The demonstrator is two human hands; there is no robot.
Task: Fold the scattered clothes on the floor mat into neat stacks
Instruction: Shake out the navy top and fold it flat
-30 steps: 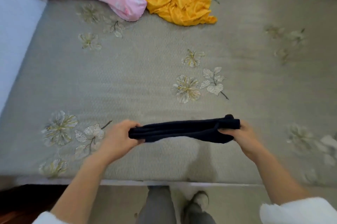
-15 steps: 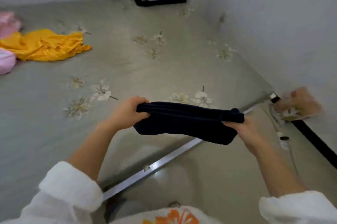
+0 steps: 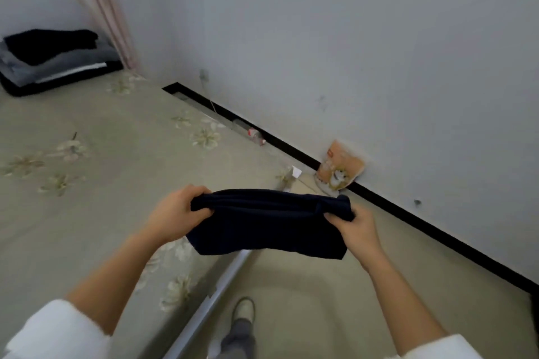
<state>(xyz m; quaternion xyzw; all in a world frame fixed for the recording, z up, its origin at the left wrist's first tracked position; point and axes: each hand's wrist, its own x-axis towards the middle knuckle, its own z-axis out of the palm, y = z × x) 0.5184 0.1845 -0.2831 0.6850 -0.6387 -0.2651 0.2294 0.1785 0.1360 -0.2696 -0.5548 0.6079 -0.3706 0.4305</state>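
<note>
A folded dark navy garment [image 3: 268, 227] hangs in the air between my hands, above the mat's near edge. My left hand [image 3: 178, 212] grips its left end. My right hand [image 3: 354, 230] grips its right end. The beige floor mat [image 3: 96, 154] with pale flower prints stretches away to the left. At its far corner lies a stack of folded clothes [image 3: 55, 58], black on top, grey and black below.
A white wall [image 3: 350, 52] with a black skirting strip runs along the right. An orange printed bag [image 3: 339, 169] leans against it, and a small bottle [image 3: 256, 136] lies by the skirting. A pink curtain [image 3: 108, 8] hangs past the stack. My foot [image 3: 243, 312] stands on bare floor.
The view has swung right: the pink and yellow clothes have left the frame, the wall and the folded stack now show. Both hands keep hold of the navy garment.
</note>
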